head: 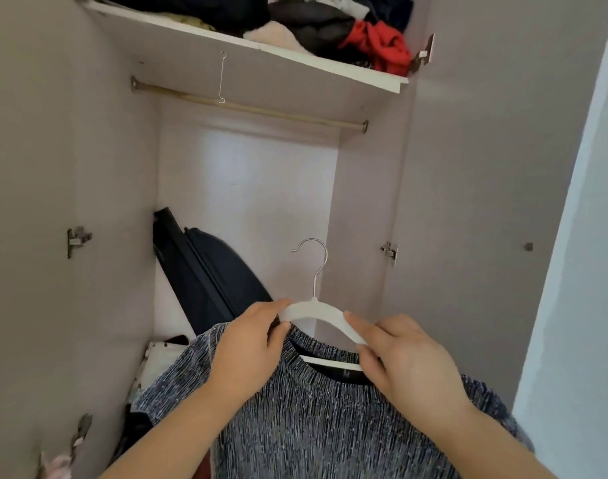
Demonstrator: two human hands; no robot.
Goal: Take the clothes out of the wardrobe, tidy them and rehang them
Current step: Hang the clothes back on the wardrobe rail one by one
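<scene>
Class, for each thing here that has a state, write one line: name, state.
Left hand: pinches white plastic hanger.
Right hand: pinches the hanger.
Hanger: not yet on rail.
Grey streaked knit top: draped on the hanger.
Brass wardrobe rail: bare of clothes.
Black suitcase: stands tilted.

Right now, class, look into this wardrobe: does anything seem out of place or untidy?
Yes. Clothes lie in a crumpled heap on the top shelf, a bare wire hook at the rail carries nothing, and a dark suitcase leans tilted inside.
</scene>
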